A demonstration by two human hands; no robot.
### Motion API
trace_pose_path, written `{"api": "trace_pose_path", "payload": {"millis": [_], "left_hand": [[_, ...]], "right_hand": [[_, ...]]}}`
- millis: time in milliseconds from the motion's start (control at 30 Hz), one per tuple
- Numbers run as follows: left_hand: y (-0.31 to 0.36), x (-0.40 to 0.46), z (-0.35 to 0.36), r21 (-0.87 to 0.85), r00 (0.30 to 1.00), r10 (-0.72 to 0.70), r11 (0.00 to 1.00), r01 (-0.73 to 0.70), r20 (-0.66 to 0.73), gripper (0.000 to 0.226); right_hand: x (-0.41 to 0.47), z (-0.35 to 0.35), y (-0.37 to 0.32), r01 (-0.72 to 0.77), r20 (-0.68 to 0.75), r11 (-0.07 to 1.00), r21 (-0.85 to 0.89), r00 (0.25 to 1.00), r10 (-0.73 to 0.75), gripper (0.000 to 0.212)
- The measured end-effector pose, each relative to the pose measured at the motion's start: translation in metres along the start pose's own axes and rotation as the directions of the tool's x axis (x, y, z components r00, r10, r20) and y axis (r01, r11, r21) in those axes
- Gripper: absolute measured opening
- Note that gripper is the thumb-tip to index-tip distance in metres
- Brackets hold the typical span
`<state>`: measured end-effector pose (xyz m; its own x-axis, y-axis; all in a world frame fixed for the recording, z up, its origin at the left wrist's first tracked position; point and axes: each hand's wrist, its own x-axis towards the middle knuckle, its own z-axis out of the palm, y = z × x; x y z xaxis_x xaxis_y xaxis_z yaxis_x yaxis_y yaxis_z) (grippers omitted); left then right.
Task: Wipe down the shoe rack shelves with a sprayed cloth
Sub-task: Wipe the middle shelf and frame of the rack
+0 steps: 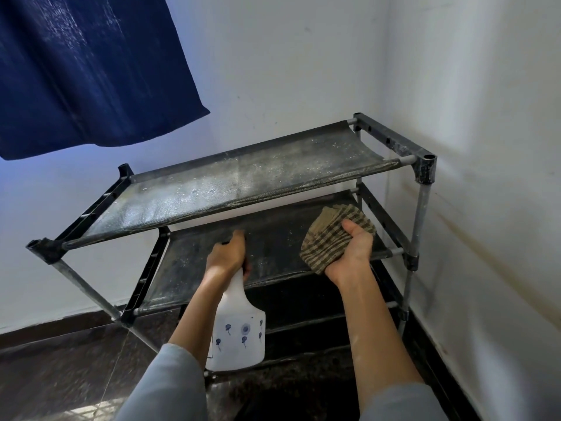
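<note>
The left hand has its grip clamped round the neck of a white spray bottle, forefinger stretched fwd over the black trigger head, nozzle aimed toward the cloth. The bottle hangs tilted below the fist, its body printed w/ small blue flowers. The right hand pinches a folded checked cloth — thumb on top, fingers curled under — held up just in front of the middle shelf, at its right end. Whether the cloth touches the shelf cannot be told.

Both hands work at the near edge of a black shoe rack w/ grey metal poles, set into a corner of white walls. Its top shelf, dark fabric, is speckled w/ pale dust and grit; the middle shelf is dusty too, and lower tiers sit in shadow beneath. Grey sleeves cover both forearms near the camera. A dark blue curtain hangs at far left — its hem above the rack's left end. The floor is dark speckled stone.
</note>
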<state>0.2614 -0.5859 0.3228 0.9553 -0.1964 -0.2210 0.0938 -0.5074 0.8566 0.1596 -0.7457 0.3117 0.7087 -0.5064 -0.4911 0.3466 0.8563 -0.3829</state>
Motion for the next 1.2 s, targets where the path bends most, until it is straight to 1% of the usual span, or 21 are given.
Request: {"api": "trace_pose_path", "payload": {"millis": [133,200,300,367,467,567,667,767,833,900,933,1000,1033,1133,1200], "left_hand": [[0.007,-0.002,0.011,-0.038,0.999,0.037,0.999,-0.037,0.023,0.064],[0.013,-0.001,0.016,-0.057,0.998,0.045,0.997,-0.043,0.047,0.06],[0.021,0.001,0.024,-0.04,0.995,0.075,0.997,-0.073,0.06,0.054],[0.025,0.001,0.029,-0.082,0.993,0.075,0.994,-0.067,0.086,0.05],[0.032,-0.002,0.035,-0.201,0.989,0.052,0.979,-0.024,0.138,0.043],[0.032,-0.003,0.04,-0.136,0.986,0.047,0.99,-0.025,0.158,0.043],[0.027,-0.002,0.043,-0.132,0.986,-0.002,0.991,0.024,0.165,0.04],[0.022,-0.007,0.045,-0.041,0.987,-0.005,0.999,0.012,0.163,0.044],[0.02,-0.01,0.044,-0.042,0.978,-0.025,0.999,0.034,0.209,0.043],[0.021,-0.016,0.042,-0.065,0.953,-0.045,0.996,0.067,0.301,0.043],[0.022,-0.018,0.041,-0.048,0.937,-0.047,0.997,0.068,0.346,0.044],[0.023,-0.024,0.038,0.001,0.924,-0.045,0.999,0.048,0.379,0.046],[0.022,-0.028,0.036,-0.003,0.925,-0.043,0.999,0.048,0.377,0.044],[0.02,-0.036,0.033,-0.048,0.936,-0.085,0.993,0.107,0.342,0.034],[0.019,-0.041,0.032,0.021,0.95,-0.093,0.996,0.091,0.298,0.039]], "right_hand": [[0.0,-0.004,-0.012,0.022,-0.011,0.999,0.038,1.0,-0.021,0.023],[0.0,-0.007,-0.018,0.044,-0.012,0.998,0.055,0.999,-0.043,0.028],[0.001,-0.011,-0.026,0.077,-0.028,0.994,0.072,0.997,-0.075,0.034],[0.0,-0.013,-0.03,0.088,-0.044,0.992,0.089,0.996,-0.084,0.034],[-0.002,-0.014,-0.036,0.099,-0.052,0.989,0.109,0.994,-0.094,0.033],[-0.003,-0.014,-0.038,0.11,-0.037,0.987,0.115,0.994,-0.107,0.032],[-0.005,-0.013,-0.039,0.11,-0.034,0.987,0.117,0.994,-0.107,0.03],[-0.006,-0.012,-0.04,0.109,-0.03,0.986,0.129,0.994,-0.106,0.025],[-0.009,-0.011,-0.04,0.104,-0.026,0.986,0.129,0.994,-0.102,0.023],[-0.01,-0.01,-0.041,0.115,-0.021,0.986,0.123,0.993,-0.113,0.025],[-0.011,-0.009,-0.042,0.121,-0.018,0.986,0.116,0.993,-0.12,0.027],[-0.014,-0.009,-0.044,0.13,-0.026,0.987,0.092,0.991,-0.129,0.031],[-0.017,-0.009,-0.045,0.135,-0.033,0.988,0.076,0.991,-0.133,0.032],[-0.022,-0.012,-0.049,0.154,-0.045,0.988,0.03,0.987,-0.153,0.034],[-0.027,-0.015,-0.055,0.179,-0.049,0.984,0.013,0.983,-0.178,0.034]]}}
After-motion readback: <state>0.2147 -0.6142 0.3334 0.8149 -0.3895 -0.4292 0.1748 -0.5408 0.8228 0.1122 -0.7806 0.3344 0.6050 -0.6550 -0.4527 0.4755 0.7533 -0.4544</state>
